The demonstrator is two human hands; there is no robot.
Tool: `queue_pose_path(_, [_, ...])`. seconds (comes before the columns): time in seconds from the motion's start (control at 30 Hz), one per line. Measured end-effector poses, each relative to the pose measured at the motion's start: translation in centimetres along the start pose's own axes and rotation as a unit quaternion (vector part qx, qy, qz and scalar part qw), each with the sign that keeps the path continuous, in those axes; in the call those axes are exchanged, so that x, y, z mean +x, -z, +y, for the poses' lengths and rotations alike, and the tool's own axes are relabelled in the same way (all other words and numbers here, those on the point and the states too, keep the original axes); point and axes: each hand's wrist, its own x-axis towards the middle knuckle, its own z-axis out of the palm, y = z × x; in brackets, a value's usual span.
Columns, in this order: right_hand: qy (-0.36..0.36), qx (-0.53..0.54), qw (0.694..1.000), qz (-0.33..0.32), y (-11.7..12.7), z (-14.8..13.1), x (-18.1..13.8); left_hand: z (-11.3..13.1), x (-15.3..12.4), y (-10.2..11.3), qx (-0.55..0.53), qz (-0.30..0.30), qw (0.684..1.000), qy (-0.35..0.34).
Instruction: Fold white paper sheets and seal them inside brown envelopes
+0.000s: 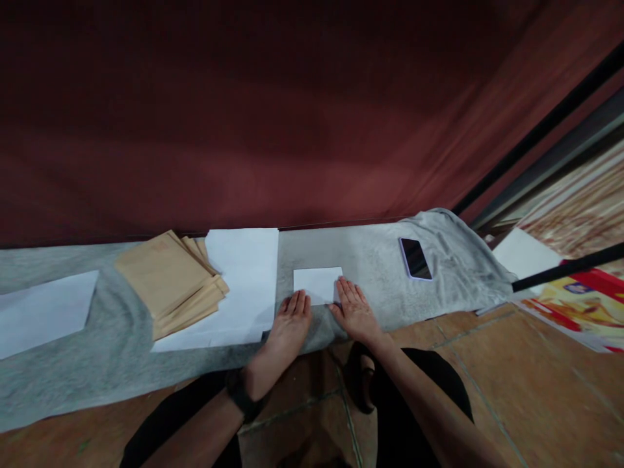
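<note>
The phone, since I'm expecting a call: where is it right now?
In the head view, the phone lies screen up on the grey cloth, right of the right hand and the small white sheet.

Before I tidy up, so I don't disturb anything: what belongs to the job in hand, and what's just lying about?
Job in hand:
- small paper, at left hand and right hand
- probably brown stack, white sheets

Lying about, apparently:
- phone
- colourful print
</note>
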Motion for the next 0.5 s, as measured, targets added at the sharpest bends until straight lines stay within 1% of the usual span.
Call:
queue_pose_path(0.13, [-0.003, 0.000, 1.000, -0.007, 0.1, -0.5, 0.5, -0.6, 1.0, 1.1, 0.000, -0.043, 0.999, -0.029])
queue_pose_path(0.27, [0.006, -0.003, 1.000, -0.016, 0.2, -0.6, 0.7, -0.7, 1.4, 2.5, 0.020, -0.072, 0.996, -0.044])
queue_pose_path(0.37, [0.010, 0.002, 1.000, -0.029, 0.5, -0.4, 1.0, -0.7, 1.6, 3.4, 0.019, -0.088, 0.995, -0.053])
queue_pose_path(0.5, [0.020, 0.019, 0.998, -0.052, 1.2, 0.0, 1.4, -0.9, 1.9, 3.8, 0.014, -0.089, 0.994, -0.055])
